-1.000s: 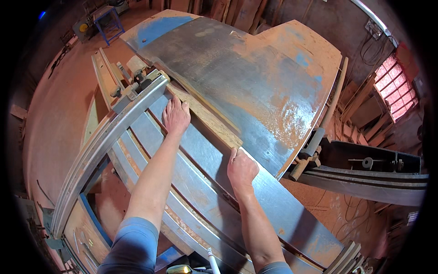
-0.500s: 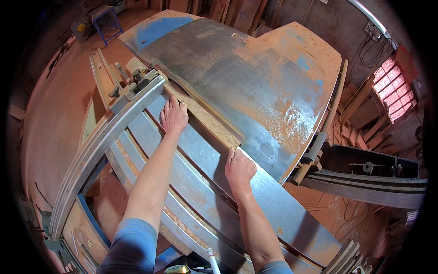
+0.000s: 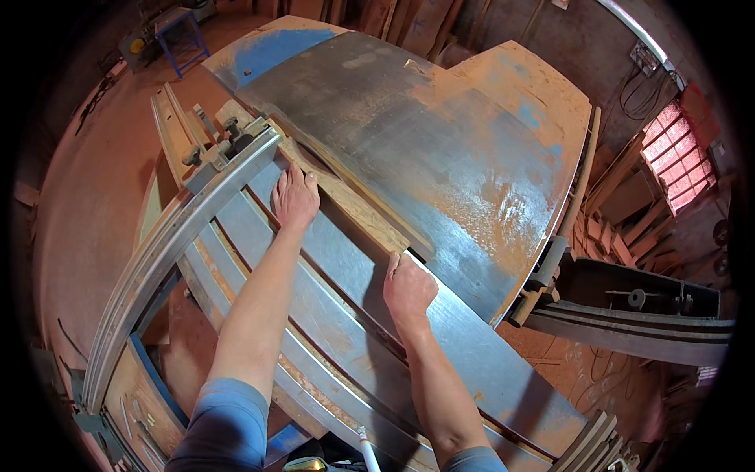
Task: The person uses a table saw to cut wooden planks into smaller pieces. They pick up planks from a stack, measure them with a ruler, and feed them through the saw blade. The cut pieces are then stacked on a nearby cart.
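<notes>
A long piece of wood (image 3: 354, 206) lies along the metal sliding table (image 3: 346, 244) of a saw. My left hand (image 3: 295, 200) rests flat beside its far part, fingers stretched forward and thumb against the wood's edge. At the near end, my right hand (image 3: 410, 289) is closed, with fingers curled and thumb up against the end of the wood. A thin wooden strip (image 3: 393, 220) runs along the right side of the piece. The wood's far end reaches the metal crosscut fence (image 3: 236, 169). No saw blade can be made out.
The wide saw table (image 3: 440, 141), dusted with sawdust, spreads to the right. Clamp knobs (image 3: 230, 126) sit on the fence's far end. A dark metal rail (image 3: 629, 330) juts out at right. Several offcuts (image 3: 609, 236) are heaped beyond the table. A white stick (image 3: 367, 450) shows low in front.
The wood, fence and both hands have shifted slightly forward and left. The thin strip's near end now extends past the wood's end, with a more distinct gap between them.
</notes>
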A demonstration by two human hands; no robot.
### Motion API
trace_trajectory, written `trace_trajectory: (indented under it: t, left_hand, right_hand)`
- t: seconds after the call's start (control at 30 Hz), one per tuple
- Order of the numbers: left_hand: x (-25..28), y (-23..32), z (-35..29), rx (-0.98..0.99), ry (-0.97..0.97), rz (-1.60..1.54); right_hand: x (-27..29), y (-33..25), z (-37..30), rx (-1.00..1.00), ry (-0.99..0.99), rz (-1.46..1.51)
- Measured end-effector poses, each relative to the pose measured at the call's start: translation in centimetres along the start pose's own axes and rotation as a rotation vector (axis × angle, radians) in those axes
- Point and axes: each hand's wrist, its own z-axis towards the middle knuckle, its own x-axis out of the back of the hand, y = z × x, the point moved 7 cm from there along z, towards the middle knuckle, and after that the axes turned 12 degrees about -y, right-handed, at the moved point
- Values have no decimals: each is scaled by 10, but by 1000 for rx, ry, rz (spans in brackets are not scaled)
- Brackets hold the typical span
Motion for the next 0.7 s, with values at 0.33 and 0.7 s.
trace_trajectory:
  t: [0.33, 0.7]
  left_hand:
    - [-1, -12, 17, -5, 3, 12]
    - [-4, -19, 26, 35, -24, 1]
  right_hand:
    - [-6, -13, 10, 5, -5, -4]
    - [-16, -18, 20, -13, -46, -5]
